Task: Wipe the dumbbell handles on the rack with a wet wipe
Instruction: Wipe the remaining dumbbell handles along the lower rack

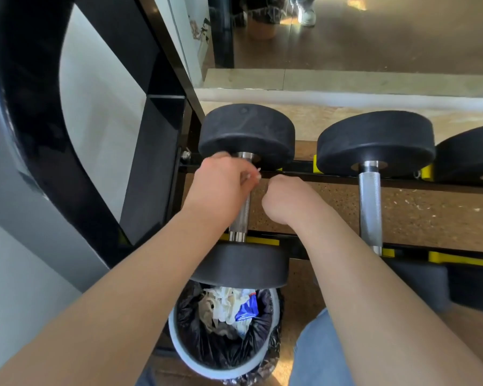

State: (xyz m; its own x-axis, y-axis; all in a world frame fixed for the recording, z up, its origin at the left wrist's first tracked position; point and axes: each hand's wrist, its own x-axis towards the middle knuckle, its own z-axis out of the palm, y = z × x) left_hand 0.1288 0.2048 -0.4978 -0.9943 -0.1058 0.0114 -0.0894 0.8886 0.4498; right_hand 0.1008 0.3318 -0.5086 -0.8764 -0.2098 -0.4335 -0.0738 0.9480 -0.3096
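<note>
The leftmost dumbbell (246, 129) lies across the black rack (332, 178), and its knurled steel handle (239, 218) runs toward me. My left hand (221, 185) rests over the far part of this handle, fingers closed on a small white piece of wet wipe (253, 174) that shows only at the fingertips. My right hand (287, 199) is curled into a fist just right of the handle, close to the wipe. Whether it holds anything is hidden. A second dumbbell's handle (370, 207) lies bare to the right.
A third dumbbell (469, 154) sits at the right edge. Yellow saddles (457, 259) line the front rail. Below the left dumbbell stands a bin (184, 355) with a black liner and crumpled rubbish. A thick black frame (151, 162) rises on the left. A mirror wall (374, 37) stands behind.
</note>
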